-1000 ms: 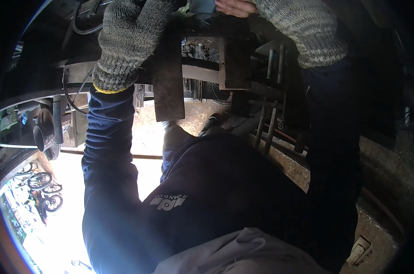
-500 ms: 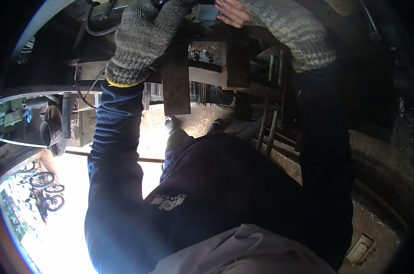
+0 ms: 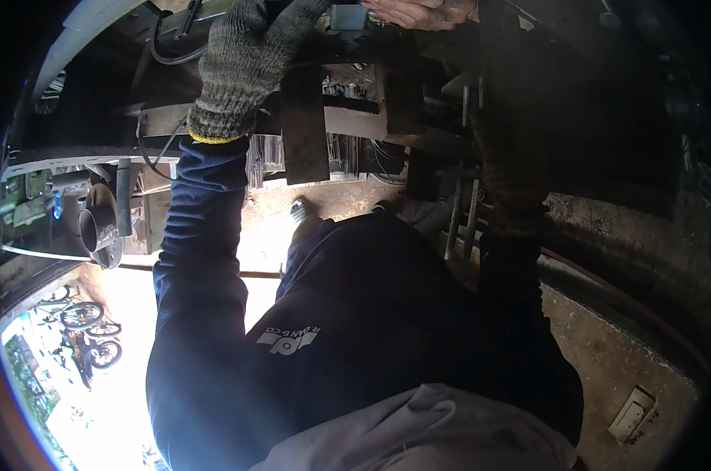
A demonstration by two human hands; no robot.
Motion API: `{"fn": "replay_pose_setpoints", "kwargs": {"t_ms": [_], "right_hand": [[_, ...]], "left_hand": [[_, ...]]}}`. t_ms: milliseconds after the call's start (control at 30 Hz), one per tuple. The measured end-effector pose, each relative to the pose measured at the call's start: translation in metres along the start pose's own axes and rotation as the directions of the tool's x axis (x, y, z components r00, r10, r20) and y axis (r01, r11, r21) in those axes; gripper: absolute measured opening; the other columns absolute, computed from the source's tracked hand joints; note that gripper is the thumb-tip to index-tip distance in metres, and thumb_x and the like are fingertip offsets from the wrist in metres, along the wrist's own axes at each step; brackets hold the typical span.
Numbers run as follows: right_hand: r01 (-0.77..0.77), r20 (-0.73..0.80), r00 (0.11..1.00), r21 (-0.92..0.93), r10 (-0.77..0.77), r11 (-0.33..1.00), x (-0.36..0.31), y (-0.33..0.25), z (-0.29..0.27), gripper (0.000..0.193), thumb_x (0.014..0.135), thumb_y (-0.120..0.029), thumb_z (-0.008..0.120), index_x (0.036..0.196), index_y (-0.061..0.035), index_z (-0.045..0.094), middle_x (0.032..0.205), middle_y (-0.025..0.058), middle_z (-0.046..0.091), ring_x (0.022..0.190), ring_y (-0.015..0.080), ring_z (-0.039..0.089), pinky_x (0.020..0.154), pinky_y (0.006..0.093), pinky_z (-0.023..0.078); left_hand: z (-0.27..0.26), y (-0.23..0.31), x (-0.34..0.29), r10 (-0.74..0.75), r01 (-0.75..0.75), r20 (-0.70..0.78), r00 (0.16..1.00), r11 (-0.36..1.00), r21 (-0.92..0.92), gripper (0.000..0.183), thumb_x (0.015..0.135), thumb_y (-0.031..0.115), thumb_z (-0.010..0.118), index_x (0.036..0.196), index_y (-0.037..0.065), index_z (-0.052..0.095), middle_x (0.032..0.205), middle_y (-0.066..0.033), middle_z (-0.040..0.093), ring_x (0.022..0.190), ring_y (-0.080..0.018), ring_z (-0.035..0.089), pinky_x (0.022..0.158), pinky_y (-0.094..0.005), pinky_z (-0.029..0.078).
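Observation:
My left hand [image 3: 242, 71], in a grey knitted glove with a yellow cuff edge, reaches up to the top of the view. Its fingertips are cut off there, so what it holds, if anything, is hidden. Just right of it is a small blue-grey block [image 3: 349, 17]. Another person's bare hand [image 3: 418, 13] lies beside that block. My right hand [image 3: 514, 165], also gloved, hangs low in deep shadow on the right, near some upright metal bars [image 3: 461, 208]. Its fingers are too dark to make out.
Below my left hand a dark flat plate [image 3: 304, 141] hangs from the bench frame [image 3: 355, 124]. A round metal pipe [image 3: 99, 228] juts out at the left. Bicycles [image 3: 82, 318] stand outside in bright light. A pale switch box [image 3: 632, 414] is at lower right.
My right hand has come down from the top, away from the block, into the shadow on the right. My left hand stays up with little movement. The other person's hand has shifted slightly upward.

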State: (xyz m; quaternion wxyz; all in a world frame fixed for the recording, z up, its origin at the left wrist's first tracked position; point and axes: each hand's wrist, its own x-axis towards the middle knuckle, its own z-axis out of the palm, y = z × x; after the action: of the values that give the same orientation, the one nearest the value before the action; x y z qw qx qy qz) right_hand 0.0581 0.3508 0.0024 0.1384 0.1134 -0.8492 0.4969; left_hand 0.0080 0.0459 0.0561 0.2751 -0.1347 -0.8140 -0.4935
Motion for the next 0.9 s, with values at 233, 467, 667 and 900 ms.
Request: {"fn": "replay_pose_setpoints", "kwargs": {"t_ms": [233, 467, 667, 900], "right_hand": [[-0.041, -0.072, 0.997, -0.277, 0.022, 0.960, -0.018, -0.015, -0.002, 0.049, 0.097, -0.023, 0.072, 0.142, -0.0100, 0.060, 0.131, 0.0170, 0.065, 0.115, 0.0297, 0.066, 0.098, 0.0398, 0.052], [0.001, -0.042, 0.999, -0.207, -0.010, 0.978, -0.022, 0.023, 0.004, 0.043, 0.102, -0.029, 0.067, 0.136, -0.0028, 0.060, 0.132, 0.0120, 0.065, 0.125, 0.0267, 0.062, 0.105, 0.0416, 0.050], [-0.012, 0.003, 1.000, -0.319, 0.014, 0.948, -0.021, 0.019, 0.003, 0.044, 0.104, -0.033, 0.062, 0.139, -0.0064, 0.059, 0.131, 0.0123, 0.065, 0.119, 0.0286, 0.064, 0.107, 0.0459, 0.051], [-0.066, 0.018, 0.997, -0.318, 0.075, 0.946, -0.026, 0.024, 0.001, 0.043, 0.102, -0.030, 0.067, 0.139, -0.0086, 0.061, 0.116, 0.0052, 0.067, 0.089, 0.0156, 0.068, 0.073, 0.0323, 0.061]], "left_hand": [[-0.018, -0.045, -0.019, -0.213, 0.222, 0.073, 0.974, 0.965, -0.140, 0.032, 0.099, 0.023, 0.073, 0.125, 0.005, 0.070, 0.110, -0.0093, 0.076, 0.099, -0.0144, 0.071, 0.086, -0.0275, 0.054], [-0.032, -0.032, -0.030, -0.161, 0.157, 0.021, 0.987, 0.981, 0.115, 0.033, 0.099, 0.028, 0.073, 0.123, 0.006, 0.071, 0.111, -0.0099, 0.076, 0.101, -0.0148, 0.072, 0.088, -0.0310, 0.054], [-0.050, -0.035, -0.051, -0.118, 0.138, -0.078, 0.990, 0.926, 0.352, 0.037, 0.097, 0.030, 0.073, 0.125, 0.006, 0.070, 0.111, -0.0130, 0.077, 0.105, -0.0217, 0.074, 0.089, -0.0337, 0.056], [-0.065, -0.074, -0.083, -0.238, 0.247, -0.069, 0.969, 0.905, 0.346, 0.041, 0.097, 0.032, 0.072, 0.128, 0.006, 0.068, 0.112, -0.0147, 0.076, 0.105, -0.0257, 0.074, 0.089, -0.0362, 0.057]]}}
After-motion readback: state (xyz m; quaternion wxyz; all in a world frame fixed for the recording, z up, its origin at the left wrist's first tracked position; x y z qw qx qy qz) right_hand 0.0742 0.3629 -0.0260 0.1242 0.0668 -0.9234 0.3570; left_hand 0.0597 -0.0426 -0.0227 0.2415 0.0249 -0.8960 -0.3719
